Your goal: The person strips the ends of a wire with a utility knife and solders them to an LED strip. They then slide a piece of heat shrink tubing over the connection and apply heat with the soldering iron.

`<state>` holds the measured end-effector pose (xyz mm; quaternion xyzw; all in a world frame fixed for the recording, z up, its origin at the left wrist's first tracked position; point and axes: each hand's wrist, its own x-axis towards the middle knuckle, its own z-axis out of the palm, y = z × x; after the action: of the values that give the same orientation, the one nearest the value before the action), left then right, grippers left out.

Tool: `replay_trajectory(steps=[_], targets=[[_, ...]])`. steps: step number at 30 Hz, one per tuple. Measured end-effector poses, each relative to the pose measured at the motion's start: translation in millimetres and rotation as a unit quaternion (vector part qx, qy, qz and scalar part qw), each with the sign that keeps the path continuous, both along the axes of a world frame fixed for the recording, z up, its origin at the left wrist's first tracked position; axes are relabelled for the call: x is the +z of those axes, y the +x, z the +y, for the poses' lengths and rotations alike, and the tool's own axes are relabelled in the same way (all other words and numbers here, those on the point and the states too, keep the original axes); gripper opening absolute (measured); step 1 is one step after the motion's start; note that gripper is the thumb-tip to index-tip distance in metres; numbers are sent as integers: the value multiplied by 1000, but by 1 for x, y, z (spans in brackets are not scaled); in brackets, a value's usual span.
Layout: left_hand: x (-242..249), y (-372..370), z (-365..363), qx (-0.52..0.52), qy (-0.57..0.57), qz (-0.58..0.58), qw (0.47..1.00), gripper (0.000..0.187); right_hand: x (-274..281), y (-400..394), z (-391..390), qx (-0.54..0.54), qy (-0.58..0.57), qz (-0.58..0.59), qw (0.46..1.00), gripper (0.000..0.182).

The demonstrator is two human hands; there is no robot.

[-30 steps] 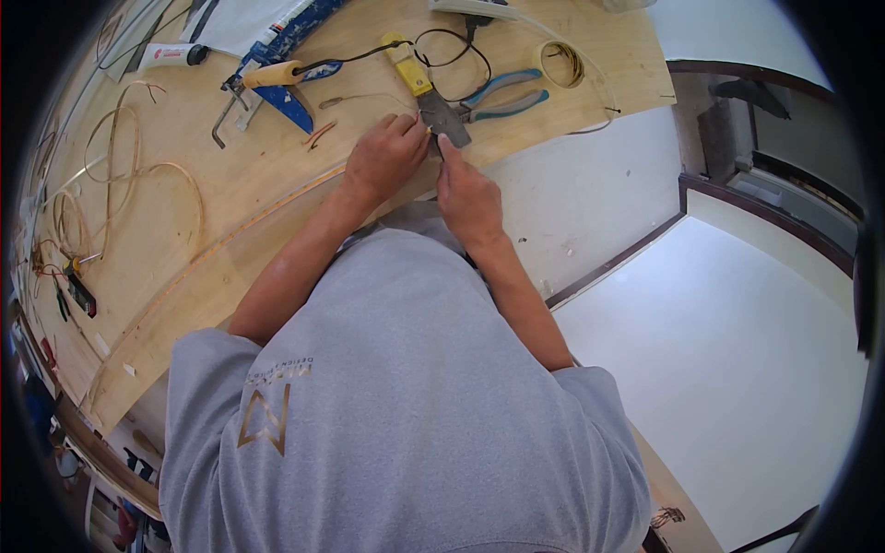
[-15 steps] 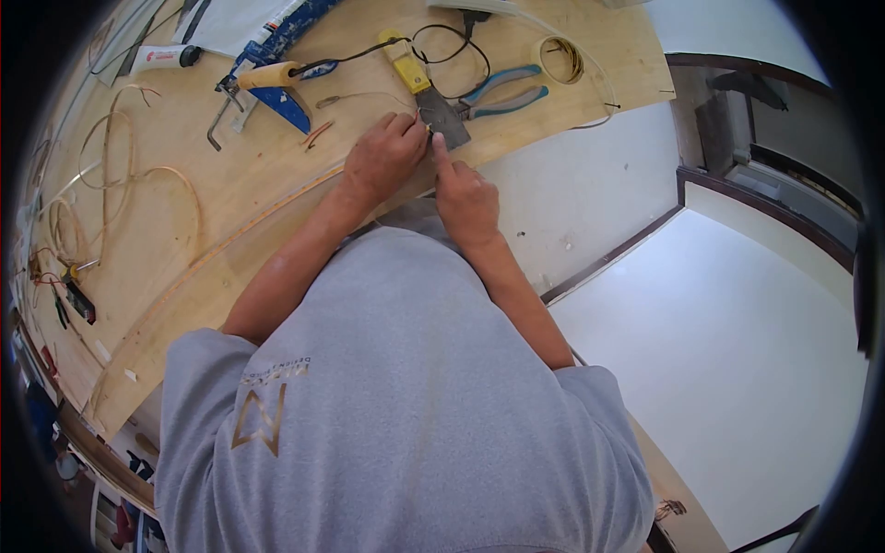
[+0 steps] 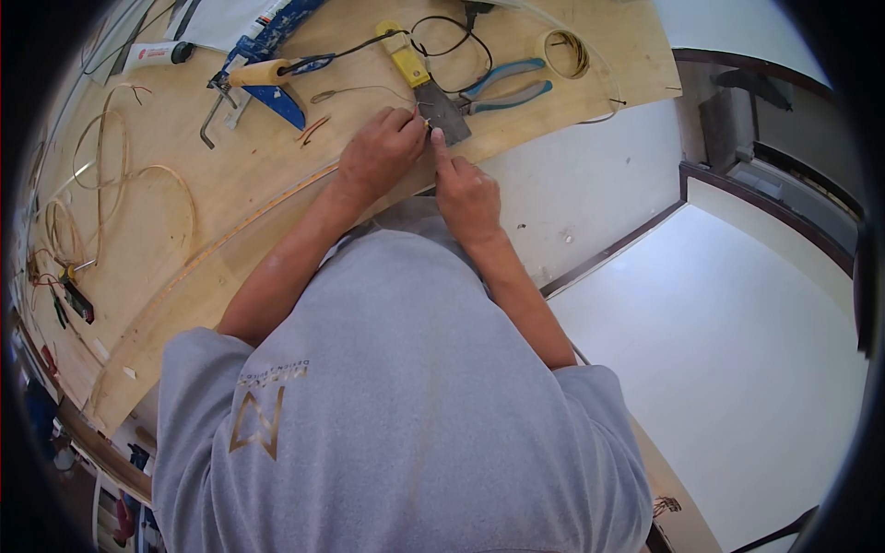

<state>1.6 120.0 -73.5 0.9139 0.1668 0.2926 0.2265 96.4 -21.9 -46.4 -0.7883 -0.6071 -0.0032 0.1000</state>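
My left hand (image 3: 382,152) is closed in a pinch beside the blade of a yellow-handled scraper (image 3: 443,116). A thin copper-coloured LED strip (image 3: 263,211) runs along the table's front edge and passes under my left wrist towards these fingertips. A tiny light-coloured end shows at the fingertips, too small to make out well. My right hand (image 3: 468,192) has its index finger stretched to the same spot, at the blade's lower edge. Its other fingers are curled, and its thumb is hidden. A thin looped wire (image 3: 355,89) reaches from the left towards the blade.
Pliers with blue-grey handles (image 3: 507,88) and a tape roll (image 3: 564,53) lie right of the scraper. Leftwards are a wooden-handled corded tool (image 3: 258,74), a blue caulking gun (image 3: 267,41), a white tube (image 3: 157,55) and coiled strip (image 3: 101,175). The plywood table's edge (image 3: 516,143) is near my hands.
Both hands stay at the blade's edge in nearly the same pose. The view has shifted slightly; nothing has visibly been picked up or let go.
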Motion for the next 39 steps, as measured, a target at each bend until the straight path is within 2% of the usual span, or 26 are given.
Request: replay_trajectory(steps=[13,26,32,39], targets=[[5,-3,-2,3,-36,35,999,15,-1,-2,-1,-10,12,2,1000,58],[0,-1,0,-4,-37,15,999,17,-1,-2,-4,-23,25,21,999,56],[3,-3,0,2,-43,16,999,17,-1,4,-3,-46,62,141,987,49],[3,-3,1,-3,-54,16,998,17,-2,11,4,-37,70,142,987,49]])
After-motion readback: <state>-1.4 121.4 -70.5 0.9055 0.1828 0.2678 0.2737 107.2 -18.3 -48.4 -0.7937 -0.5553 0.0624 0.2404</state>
